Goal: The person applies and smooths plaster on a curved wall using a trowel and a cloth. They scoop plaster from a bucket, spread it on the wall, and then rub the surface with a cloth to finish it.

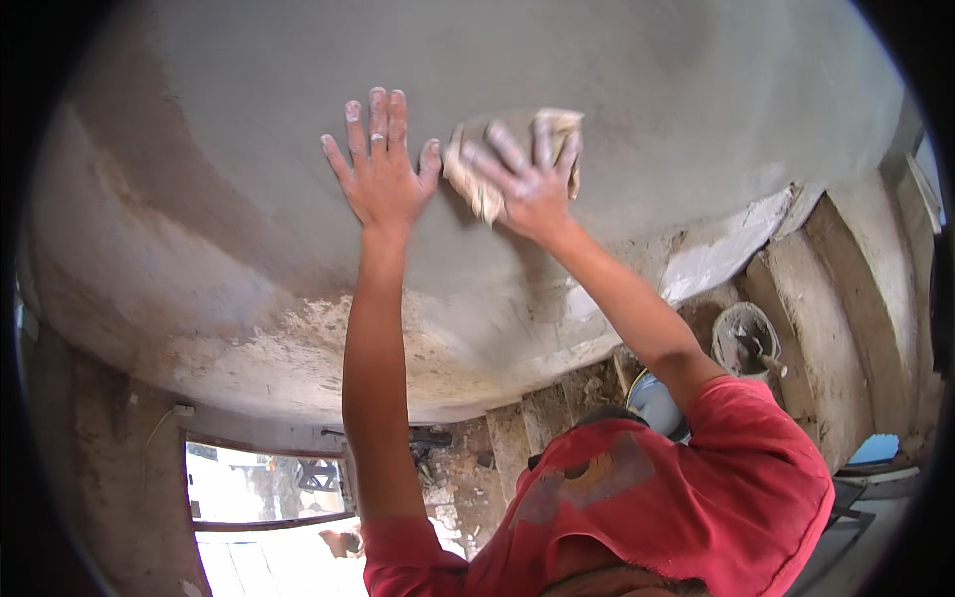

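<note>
A grey plastered wall (pixel 657 90) fills the upper part of the head view, its surface smooth and damp-looking. My left hand (pixel 386 189) lies on it palm down, fingers spread, with whitish plaster on the fingertips. Just to its right, my right hand (pixel 537 194) presses a crumpled beige cloth (pixel 470 189) against the plaster. The right fingers are spread over the cloth and slightly blurred by motion. Part of the cloth is hidden beneath the hand. Both arms reach up, and the hands are a short distance apart.
Below the wall's rough, unplastered lower band (pixel 398 343), concrete steps (pixel 826 318) rise at the right. A mortar-caked bucket (pixel 744 328) with a handled tool stands on them. Nearer is a bucket of bluish water (pixel 655 400). A bright opening (pixel 264 488) lies at the lower left.
</note>
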